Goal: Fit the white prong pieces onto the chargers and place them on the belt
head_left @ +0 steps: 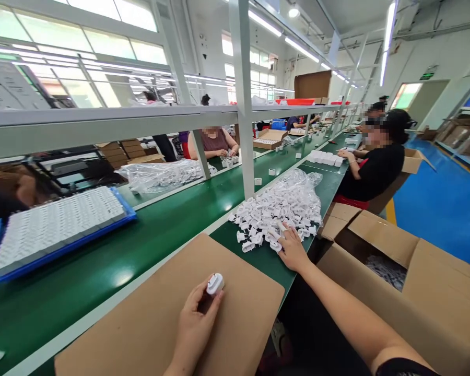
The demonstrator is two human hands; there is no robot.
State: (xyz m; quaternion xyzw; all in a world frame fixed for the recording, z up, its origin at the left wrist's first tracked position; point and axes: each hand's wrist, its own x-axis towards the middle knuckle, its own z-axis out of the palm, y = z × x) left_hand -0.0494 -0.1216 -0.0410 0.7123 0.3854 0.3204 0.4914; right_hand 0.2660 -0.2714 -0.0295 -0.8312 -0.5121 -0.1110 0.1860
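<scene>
My left hand (194, 324) rests on a brown cardboard sheet (152, 324) and pinches a small white plastic part (215, 283) between thumb and fingers. My right hand (292, 248) reaches out to the near edge of a heap of the same white parts (276, 214), spilling from a clear bag on the green bench. Its fingers curl onto a part in the heap; whether it grips one is hidden.
A green conveyor belt (149, 235) runs away ahead, with a blue tray of white parts (55, 230) at left. An open cardboard box (395, 271) stands at my right. Other people sit along the line, one in black (376, 162) on my side.
</scene>
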